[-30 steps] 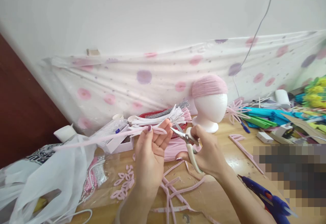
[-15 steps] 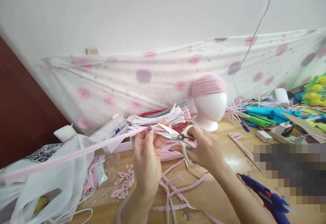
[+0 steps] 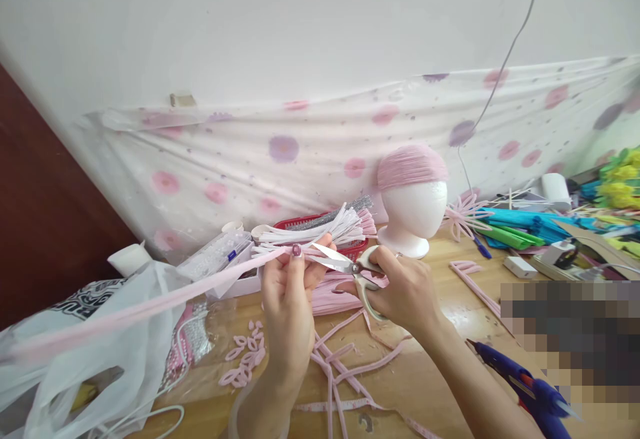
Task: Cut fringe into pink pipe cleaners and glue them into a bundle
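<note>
Between the thumb and fingers of my left hand (image 3: 289,306) is a fuzzy pink pipe cleaner (image 3: 200,286), stretching far out to the left; whether it is one stem or several together I cannot tell. My right hand (image 3: 407,292) is closed round the cream handles of a pair of scissors (image 3: 334,262). Their blades are slightly apart and point left, at the short pink end by my left fingertips. Below my hands lie loose pink pipe cleaners (image 3: 350,379) and a little pile of small pink loops (image 3: 245,359).
Behind stands a white foam head (image 3: 413,216) with a pink-wrapped top. A red basket (image 3: 357,250) holds white, silver and pink stems. A blue glue gun (image 3: 523,376) lies at lower right, a plastic bag (image 3: 125,359) at left, a measuring tape (image 3: 335,404) in front.
The scissor blades have come a little closer together beside my left fingertips. Both hands stay almost in place, and the view has shifted slightly.
</note>
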### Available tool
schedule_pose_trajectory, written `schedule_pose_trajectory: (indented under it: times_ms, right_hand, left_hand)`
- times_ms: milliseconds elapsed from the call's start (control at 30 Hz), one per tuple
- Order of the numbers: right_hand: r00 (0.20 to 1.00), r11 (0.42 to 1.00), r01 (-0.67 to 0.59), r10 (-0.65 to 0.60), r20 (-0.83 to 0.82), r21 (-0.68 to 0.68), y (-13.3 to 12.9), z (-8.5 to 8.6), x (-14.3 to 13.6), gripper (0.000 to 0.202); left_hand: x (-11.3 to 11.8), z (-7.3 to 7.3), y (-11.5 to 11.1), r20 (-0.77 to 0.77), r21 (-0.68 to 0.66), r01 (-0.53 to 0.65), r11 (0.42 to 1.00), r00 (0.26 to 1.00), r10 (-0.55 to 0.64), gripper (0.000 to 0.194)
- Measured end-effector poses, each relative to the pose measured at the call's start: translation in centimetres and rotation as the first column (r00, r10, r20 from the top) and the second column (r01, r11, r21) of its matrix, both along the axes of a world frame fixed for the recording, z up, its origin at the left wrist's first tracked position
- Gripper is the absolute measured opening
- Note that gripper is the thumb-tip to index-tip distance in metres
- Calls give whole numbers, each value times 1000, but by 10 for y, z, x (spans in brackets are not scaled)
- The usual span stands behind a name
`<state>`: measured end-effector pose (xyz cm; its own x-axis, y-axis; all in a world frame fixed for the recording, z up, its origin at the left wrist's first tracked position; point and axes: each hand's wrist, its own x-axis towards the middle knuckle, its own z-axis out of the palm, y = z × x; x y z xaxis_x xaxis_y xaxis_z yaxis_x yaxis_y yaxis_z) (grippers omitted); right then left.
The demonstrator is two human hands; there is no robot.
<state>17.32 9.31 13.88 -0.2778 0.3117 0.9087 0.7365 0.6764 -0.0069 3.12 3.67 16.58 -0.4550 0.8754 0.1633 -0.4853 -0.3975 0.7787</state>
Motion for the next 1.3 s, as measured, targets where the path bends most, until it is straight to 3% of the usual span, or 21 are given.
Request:
schedule_pose_trajectory:
  times_ms: [133, 300, 467, 633, 1300]
  right_hand:
    - [998, 998, -38, 36, -45, -54, 3, -4, 2, 37]
    - [965, 932, -244, 207, -160, -268, 1, -5, 5, 42]
    - [993, 990, -104, 98, -64, -101, -5, -1, -2, 31]
    - [998, 999, -3, 5, -55, 33, -7, 3, -5, 19]
    - [997, 998, 34, -31, -64, 54, -5, 1, -4, 23]
  left_hand:
    - [-1, -2, 1, 25, 5, 19, 1000, 1000, -19, 11]
    - [-3, -1, 7, 159, 65, 121, 991, 979, -130, 12]
    - [-3, 4, 5, 328, -52, 302, 952, 906, -269, 28]
    - [-2, 6, 0, 357, -114, 353, 929, 887, -293, 30]
    - [-2, 7, 2, 379, -153, 349, 925, 885, -271, 27]
